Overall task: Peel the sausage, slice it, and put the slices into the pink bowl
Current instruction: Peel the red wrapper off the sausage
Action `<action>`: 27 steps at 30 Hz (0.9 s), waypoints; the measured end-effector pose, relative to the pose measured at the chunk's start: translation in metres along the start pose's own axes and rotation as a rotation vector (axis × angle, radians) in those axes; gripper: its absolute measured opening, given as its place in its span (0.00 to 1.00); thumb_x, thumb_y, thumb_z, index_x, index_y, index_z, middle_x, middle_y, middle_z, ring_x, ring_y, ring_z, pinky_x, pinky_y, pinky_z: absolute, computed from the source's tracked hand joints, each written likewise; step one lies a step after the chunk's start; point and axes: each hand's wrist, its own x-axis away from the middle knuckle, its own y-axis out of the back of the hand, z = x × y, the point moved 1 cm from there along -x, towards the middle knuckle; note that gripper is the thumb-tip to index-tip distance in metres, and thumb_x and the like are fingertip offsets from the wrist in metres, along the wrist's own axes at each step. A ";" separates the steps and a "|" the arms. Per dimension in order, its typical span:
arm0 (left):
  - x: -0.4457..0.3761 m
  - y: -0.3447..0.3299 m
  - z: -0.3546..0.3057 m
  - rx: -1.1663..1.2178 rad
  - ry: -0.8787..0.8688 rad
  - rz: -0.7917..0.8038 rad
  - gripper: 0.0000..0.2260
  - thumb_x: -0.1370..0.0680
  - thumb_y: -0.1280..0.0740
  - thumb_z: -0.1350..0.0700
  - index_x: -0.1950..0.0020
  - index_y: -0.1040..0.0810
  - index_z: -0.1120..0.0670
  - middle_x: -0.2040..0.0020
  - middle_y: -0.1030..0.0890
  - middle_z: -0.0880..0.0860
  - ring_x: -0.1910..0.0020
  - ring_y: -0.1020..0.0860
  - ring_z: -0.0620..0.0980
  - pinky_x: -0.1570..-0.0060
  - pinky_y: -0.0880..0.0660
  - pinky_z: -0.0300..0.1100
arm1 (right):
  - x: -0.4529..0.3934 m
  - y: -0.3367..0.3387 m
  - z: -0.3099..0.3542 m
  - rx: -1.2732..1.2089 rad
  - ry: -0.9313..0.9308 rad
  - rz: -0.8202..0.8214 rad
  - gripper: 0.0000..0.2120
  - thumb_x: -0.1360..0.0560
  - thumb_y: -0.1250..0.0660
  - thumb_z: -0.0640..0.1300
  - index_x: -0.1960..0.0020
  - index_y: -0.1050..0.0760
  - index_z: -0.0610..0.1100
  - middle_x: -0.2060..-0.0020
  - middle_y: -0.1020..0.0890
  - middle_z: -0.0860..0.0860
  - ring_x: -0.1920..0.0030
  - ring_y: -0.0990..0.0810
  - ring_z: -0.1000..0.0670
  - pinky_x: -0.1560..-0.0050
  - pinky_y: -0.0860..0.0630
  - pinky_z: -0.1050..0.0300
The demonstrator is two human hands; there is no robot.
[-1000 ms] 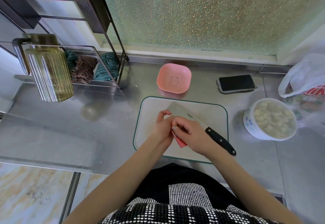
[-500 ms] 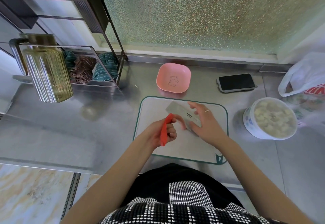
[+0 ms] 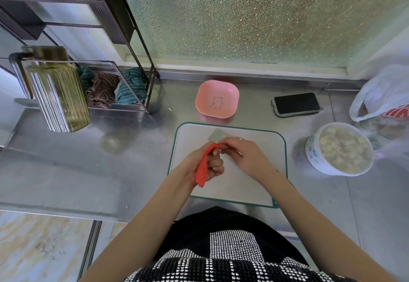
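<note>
A sausage (image 3: 202, 167) in a red-orange casing stands nearly upright in my left hand (image 3: 208, 163), which is closed around its middle above the white cutting board (image 3: 261, 184). My right hand (image 3: 245, 155) pinches the sausage's top end with its fingertips. The knife blade (image 3: 215, 136) lies on the board behind my hands; most of the knife is hidden by my right hand and forearm. The pink bowl (image 3: 217, 98), with a bear drawing inside, sits empty just beyond the board.
A black phone (image 3: 296, 104) lies right of the bowl. A white tub of pale food (image 3: 342, 149) and a plastic bag (image 3: 385, 96) stand at the right. A ribbed glass jug (image 3: 56, 91) and a wire rack with cloths (image 3: 115, 87) are at the left.
My right hand left the knife on the board and came back to the sausage's top end. My left hand raised the sausage more upright.
</note>
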 end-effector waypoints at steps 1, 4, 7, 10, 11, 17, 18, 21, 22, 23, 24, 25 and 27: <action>-0.001 0.001 0.000 0.027 0.012 0.021 0.22 0.20 0.45 0.57 0.74 0.33 0.57 0.83 0.41 0.48 0.85 0.42 0.44 0.78 0.40 0.33 | -0.001 0.001 0.000 0.004 0.009 -0.011 0.10 0.25 0.38 0.35 0.47 0.22 0.44 0.53 0.16 0.50 0.51 0.19 0.53 0.47 0.24 0.52; 0.000 0.004 -0.003 0.098 0.032 0.099 0.18 0.23 0.42 0.59 0.75 0.32 0.57 0.84 0.41 0.48 0.85 0.42 0.44 0.78 0.39 0.34 | -0.004 0.003 -0.001 0.037 -0.001 0.000 0.09 0.25 0.37 0.36 0.48 0.22 0.44 0.55 0.17 0.52 0.53 0.20 0.54 0.49 0.25 0.58; 0.008 0.014 -0.014 0.226 -0.003 0.210 0.10 0.34 0.33 0.60 0.74 0.31 0.57 0.85 0.38 0.48 0.83 0.45 0.44 0.79 0.38 0.35 | 0.002 0.016 -0.013 0.005 -0.088 -0.097 0.07 0.25 0.35 0.35 0.55 0.24 0.47 0.60 0.20 0.56 0.57 0.23 0.60 0.51 0.30 0.66; 0.008 0.032 -0.021 0.231 0.006 0.200 0.11 0.33 0.35 0.59 0.75 0.32 0.57 0.85 0.38 0.47 0.85 0.40 0.44 0.78 0.37 0.35 | 0.010 0.032 -0.019 -0.049 -0.159 -0.115 0.04 0.25 0.33 0.37 0.54 0.23 0.45 0.60 0.19 0.54 0.59 0.23 0.66 0.54 0.32 0.74; 0.005 0.035 -0.021 0.219 0.018 0.184 0.11 0.32 0.37 0.58 0.74 0.32 0.57 0.85 0.38 0.47 0.85 0.39 0.44 0.78 0.37 0.35 | 0.010 0.034 -0.018 -0.084 -0.185 -0.132 0.03 0.25 0.33 0.38 0.53 0.23 0.44 0.60 0.19 0.55 0.60 0.23 0.67 0.55 0.32 0.75; -0.010 0.036 -0.012 -0.046 0.034 -0.073 0.13 0.22 0.39 0.55 0.67 0.30 0.55 0.80 0.38 0.48 0.82 0.39 0.45 0.78 0.37 0.34 | -0.001 0.024 0.000 -0.443 -0.337 -0.271 0.05 0.23 0.35 0.44 0.51 0.21 0.47 0.71 0.17 0.46 0.56 0.19 0.51 0.49 0.23 0.58; -0.010 0.037 -0.013 -0.130 0.003 -0.131 0.14 0.22 0.38 0.52 0.66 0.29 0.55 0.79 0.36 0.49 0.82 0.37 0.45 0.78 0.36 0.34 | -0.002 0.019 0.000 -0.547 -0.407 -0.282 0.05 0.23 0.36 0.43 0.50 0.21 0.46 0.69 0.17 0.45 0.57 0.19 0.50 0.51 0.20 0.55; -0.009 0.038 -0.014 -0.366 -0.127 -0.276 0.15 0.21 0.38 0.48 0.63 0.24 0.56 0.71 0.30 0.52 0.73 0.31 0.48 0.70 0.33 0.38 | -0.007 -0.008 -0.009 -0.721 -0.611 -0.279 0.06 0.23 0.34 0.41 0.48 0.22 0.44 0.59 0.23 0.47 0.58 0.21 0.49 0.60 0.18 0.56; -0.007 0.037 -0.014 -0.411 -0.149 -0.309 0.15 0.21 0.39 0.48 0.62 0.23 0.56 0.69 0.27 0.52 0.69 0.29 0.49 0.67 0.31 0.39 | -0.008 -0.019 -0.014 -0.753 -0.666 -0.282 0.05 0.24 0.34 0.41 0.48 0.23 0.44 0.58 0.24 0.46 0.59 0.21 0.49 0.61 0.19 0.55; -0.006 0.036 -0.014 -0.446 -0.164 -0.334 0.14 0.20 0.40 0.49 0.60 0.21 0.55 0.66 0.25 0.52 0.66 0.28 0.49 0.64 0.30 0.40 | -0.010 -0.029 -0.017 -0.768 -0.724 -0.293 0.05 0.24 0.34 0.41 0.49 0.25 0.44 0.57 0.24 0.46 0.60 0.22 0.49 0.61 0.19 0.54; -0.006 0.035 -0.013 -0.479 -0.177 -0.350 0.13 0.20 0.41 0.51 0.58 0.20 0.54 0.64 0.24 0.52 0.64 0.27 0.49 0.63 0.30 0.40 | -0.010 -0.038 -0.022 -0.763 -0.785 -0.313 0.04 0.24 0.33 0.41 0.50 0.26 0.44 0.57 0.23 0.46 0.61 0.22 0.49 0.60 0.19 0.52; -0.005 0.035 -0.013 -0.511 -0.194 -0.359 0.12 0.21 0.42 0.52 0.56 0.20 0.54 0.62 0.23 0.52 0.64 0.28 0.49 0.65 0.31 0.40 | -0.011 -0.046 -0.025 -0.764 -0.838 -0.327 0.05 0.24 0.33 0.41 0.51 0.28 0.45 0.58 0.22 0.46 0.63 0.22 0.49 0.58 0.20 0.50; -0.005 0.036 -0.012 -0.540 -0.239 -0.352 0.10 0.21 0.42 0.56 0.50 0.21 0.56 0.61 0.23 0.53 0.66 0.28 0.48 0.68 0.33 0.38 | -0.012 -0.055 -0.027 -0.770 -0.885 -0.322 0.09 0.24 0.33 0.43 0.47 0.30 0.43 0.63 0.22 0.46 0.66 0.22 0.50 0.57 0.21 0.50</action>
